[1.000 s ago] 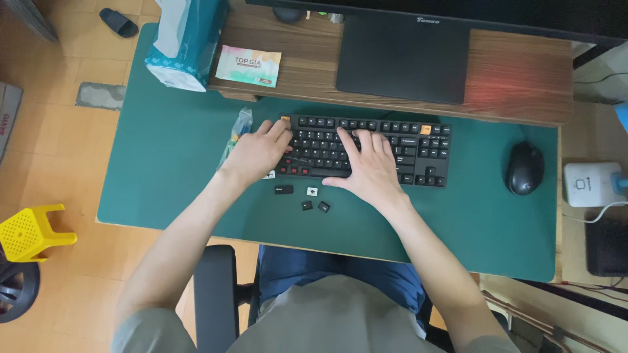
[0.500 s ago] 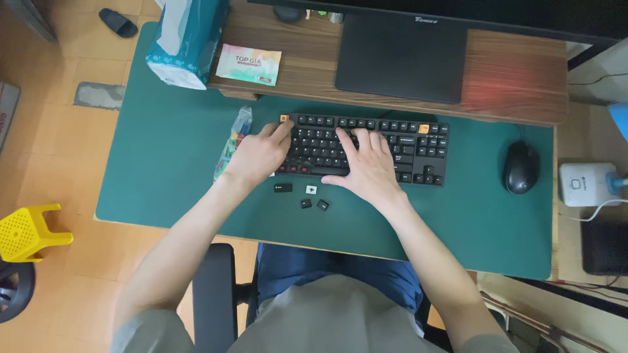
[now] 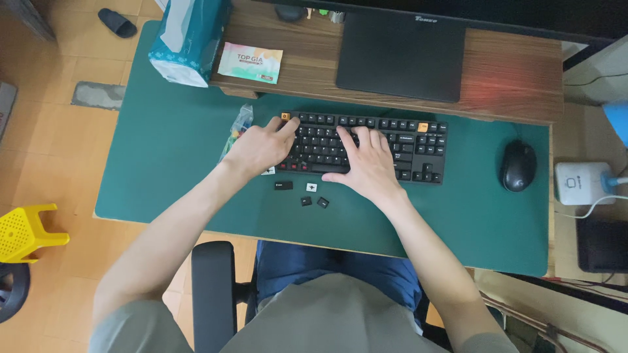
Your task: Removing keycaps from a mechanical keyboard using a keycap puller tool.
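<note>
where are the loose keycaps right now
In the head view, the loose keycaps lie on the green desk mat just in front of the keyboard, between the left hand and right hand.

Green mat (image 3: 170,150) spread over the desk (image 3: 553,196). Far along it, a wooden shelf (image 3: 517,78) under a dark monitor base (image 3: 400,55). Left, warm wood-tone floor (image 3: 46,150), with a yellow stool (image 3: 26,232) near and a dark slipper (image 3: 118,21) far. Near, black chair arm (image 3: 212,294). Soft, even daylight.
</note>
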